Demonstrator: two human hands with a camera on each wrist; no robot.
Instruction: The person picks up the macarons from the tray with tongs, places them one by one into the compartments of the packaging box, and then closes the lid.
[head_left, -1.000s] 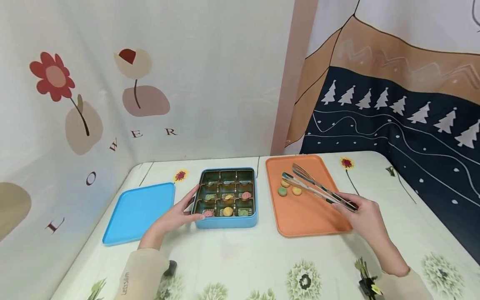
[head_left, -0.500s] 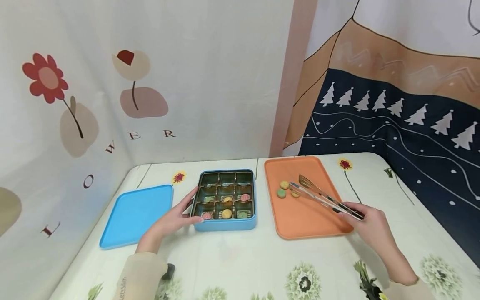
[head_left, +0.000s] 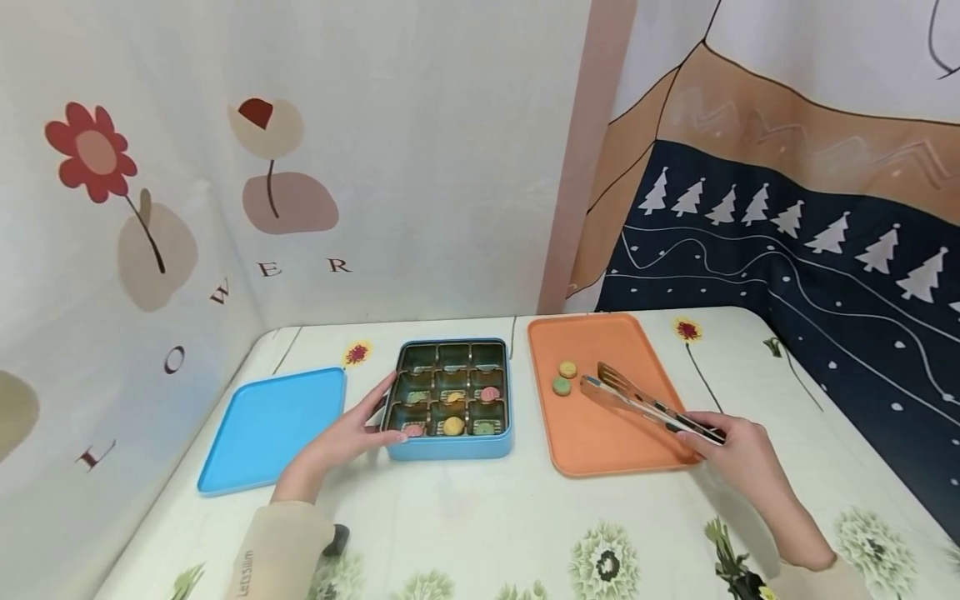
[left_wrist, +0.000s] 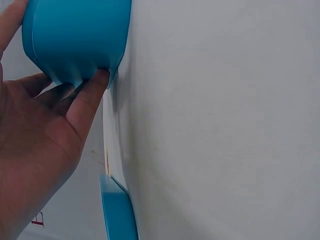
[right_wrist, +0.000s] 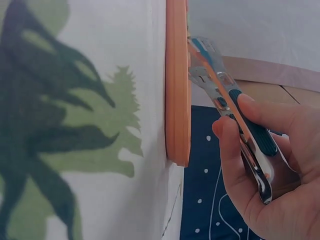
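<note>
My left hand (head_left: pixel 348 437) holds the near left corner of a blue box (head_left: pixel 450 450), fingers along its side and thumb at the front. A divided insert in the box has macarons in its middle and front rows, including a yellow macaron (head_left: pixel 453 426) and a pink macaron (head_left: pixel 490 393); the back row is bare. My right hand (head_left: pixel 738 450) grips metal tongs (head_left: pixel 651 407), their tips low over the orange tray (head_left: pixel 600 450). Left of the tips lie a yellow macaron (head_left: pixel 567 369) and a green macaron (head_left: pixel 562 386). Another yellow macaron is hidden by the tongs.
A flat blue lid or tray (head_left: pixel 273 433) lies left of the box. A flower-printed cloth (head_left: pixel 480 517) covers the table. Printed curtains (head_left: pixel 420 167) hang behind and at both sides.
The tongs' tips have come down and right, over the yellow macaron nearest them, which has gone out of sight. The left hand stays at the box.
</note>
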